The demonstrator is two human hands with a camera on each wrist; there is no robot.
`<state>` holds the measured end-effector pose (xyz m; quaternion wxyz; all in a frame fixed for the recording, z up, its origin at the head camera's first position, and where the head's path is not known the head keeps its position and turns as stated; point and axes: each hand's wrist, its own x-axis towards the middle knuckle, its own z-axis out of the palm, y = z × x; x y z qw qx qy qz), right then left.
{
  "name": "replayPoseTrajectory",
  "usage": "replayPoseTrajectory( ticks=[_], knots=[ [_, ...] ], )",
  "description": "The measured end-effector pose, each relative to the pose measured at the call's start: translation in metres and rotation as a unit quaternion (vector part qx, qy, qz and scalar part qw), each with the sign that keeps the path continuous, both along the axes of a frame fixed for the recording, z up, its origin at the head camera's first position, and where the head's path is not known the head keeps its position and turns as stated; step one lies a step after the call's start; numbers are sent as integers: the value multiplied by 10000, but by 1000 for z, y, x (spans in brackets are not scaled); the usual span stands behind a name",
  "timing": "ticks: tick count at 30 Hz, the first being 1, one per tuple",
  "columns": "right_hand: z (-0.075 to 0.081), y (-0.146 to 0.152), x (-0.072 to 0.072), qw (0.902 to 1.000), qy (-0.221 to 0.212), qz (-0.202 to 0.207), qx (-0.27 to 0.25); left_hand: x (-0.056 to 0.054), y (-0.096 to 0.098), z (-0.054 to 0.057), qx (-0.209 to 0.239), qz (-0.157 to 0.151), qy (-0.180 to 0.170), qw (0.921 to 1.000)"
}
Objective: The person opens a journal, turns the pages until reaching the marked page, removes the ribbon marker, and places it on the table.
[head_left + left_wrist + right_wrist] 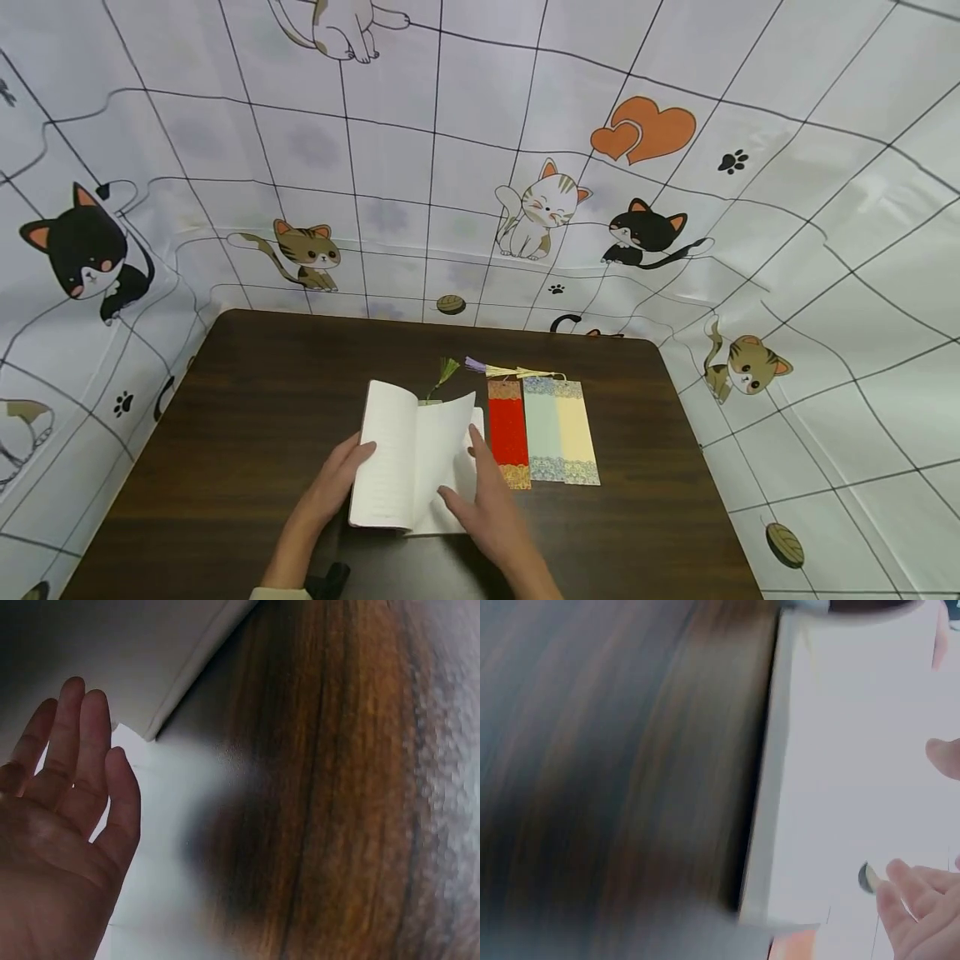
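A book with white pages (386,467) lies open on the dark wooden table, a right-hand page (441,429) raised in a curve. My left hand (330,483) holds the book's left side, thumb over the page edge. In the left wrist view, the left hand's fingers (79,750) extend beneath the cover (180,660). At the book's right side, my right hand (491,508) has its fingers by the raised page's edge, thumb spread apart. A green tassel (448,369) pokes out above the book; what it hangs from is mostly hidden.
Right of the book lie a red bookmark (507,425), a pale green bookmark (542,429) and a cream bookmark (577,433), the last two overlapping. Their tassels (498,369) point toward the table's back edge. A cat-patterned white sheet (390,167) surrounds the table (247,400).
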<state>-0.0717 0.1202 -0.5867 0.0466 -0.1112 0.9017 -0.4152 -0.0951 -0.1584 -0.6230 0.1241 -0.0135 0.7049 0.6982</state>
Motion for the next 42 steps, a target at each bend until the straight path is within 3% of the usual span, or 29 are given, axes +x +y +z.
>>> replayPoseTrajectory(
  ticks=[2,7,13,19,24,29,32,34,38,42],
  knots=[
    [-2,-10,1,9991,-263,181,-267,0,2,2,-34,25,24,10000],
    [-3,-27,7,9927,-111,1032,-619,1,3,4,28,-40,151,9999],
    [3,-39,11,9852,-52,1675,-373,2,0,4,-337,29,461,9984],
    [11,-36,8,9824,-140,1825,-382,3,-4,3,-552,204,776,9952],
    [12,-34,4,9793,-72,1970,-456,5,-7,2,-392,211,709,9965],
    [7,-32,-2,9865,-318,1432,-732,6,-8,2,-536,332,550,9965],
    [3,-29,-5,9926,-89,1207,-126,6,-9,2,-731,481,499,9949],
    [1,-26,-7,9904,172,1262,528,7,-10,3,-792,524,486,9943],
    [-2,-20,-10,9716,537,1608,1652,7,-12,4,-754,466,543,9946],
    [-8,-16,-12,9558,332,1834,2275,7,-13,3,-735,415,649,9943]
  ],
)
